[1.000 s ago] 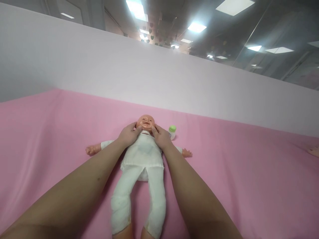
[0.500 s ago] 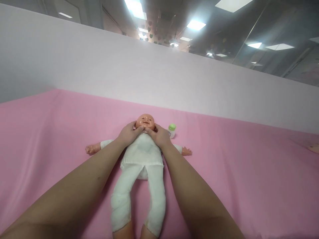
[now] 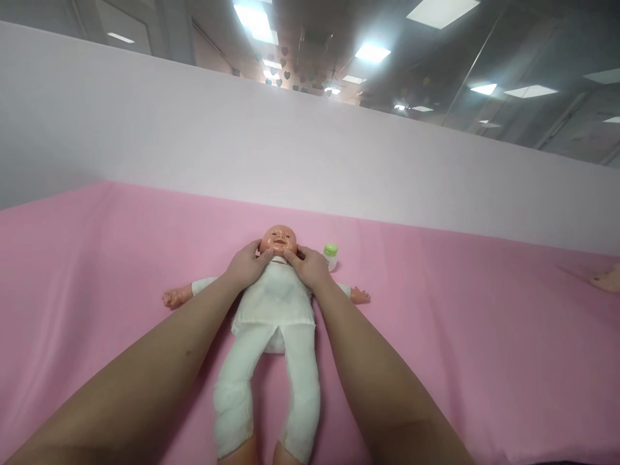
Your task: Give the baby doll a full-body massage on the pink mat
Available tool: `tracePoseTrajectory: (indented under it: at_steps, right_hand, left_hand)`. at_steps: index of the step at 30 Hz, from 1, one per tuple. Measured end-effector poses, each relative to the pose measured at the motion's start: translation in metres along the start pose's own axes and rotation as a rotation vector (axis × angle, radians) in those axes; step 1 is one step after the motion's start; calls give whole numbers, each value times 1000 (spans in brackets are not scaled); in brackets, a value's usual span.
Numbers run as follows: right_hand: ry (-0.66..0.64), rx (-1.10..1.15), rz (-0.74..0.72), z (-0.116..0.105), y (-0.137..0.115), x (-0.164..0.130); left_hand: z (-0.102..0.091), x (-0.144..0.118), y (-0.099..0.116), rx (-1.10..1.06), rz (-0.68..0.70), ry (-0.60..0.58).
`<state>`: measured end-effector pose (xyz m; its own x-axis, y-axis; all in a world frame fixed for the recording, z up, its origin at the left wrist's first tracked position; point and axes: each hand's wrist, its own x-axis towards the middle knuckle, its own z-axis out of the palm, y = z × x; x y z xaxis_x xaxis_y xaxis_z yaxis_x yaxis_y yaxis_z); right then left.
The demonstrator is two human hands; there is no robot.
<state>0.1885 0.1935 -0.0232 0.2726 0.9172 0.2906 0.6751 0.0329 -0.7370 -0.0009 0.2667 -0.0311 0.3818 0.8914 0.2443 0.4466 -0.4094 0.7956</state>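
A baby doll in white clothes lies on its back on the pink sheet, arms spread, head away from me. My left hand rests on the doll's left shoulder with the thumb on its chin and cheek. My right hand lies on the other shoulder, its fingers touching the chin from the right. Both hands cup the lower part of the doll's head.
A small white bottle with a green cap stands just right of the doll's head. A pale partition wall runs behind the sheet. Another person's hand shows at the far right edge.
My thumbs have slid from the doll's cheeks down toward its chin and come closer together. The view has tilted slightly.
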Motion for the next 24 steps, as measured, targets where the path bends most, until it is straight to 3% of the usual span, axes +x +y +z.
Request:
tracePoseTrajectory:
  at_steps: [4, 8, 15, 24]
  right_hand:
    - [-37, 111, -44, -2, 9, 3]
    - [2, 57, -20, -3, 13, 4]
    - [51, -120, 30, 0, -4, -3]
    - [19, -96, 13, 2, -11, -4]
  left_hand:
    - [2, 4, -8, -42, -4, -5]
    - [5, 5, -9, -82, 26, 19]
    - [-1, -3, 4, 7, 34, -7]
    - [-1, -4, 7, 62, 22, -19]
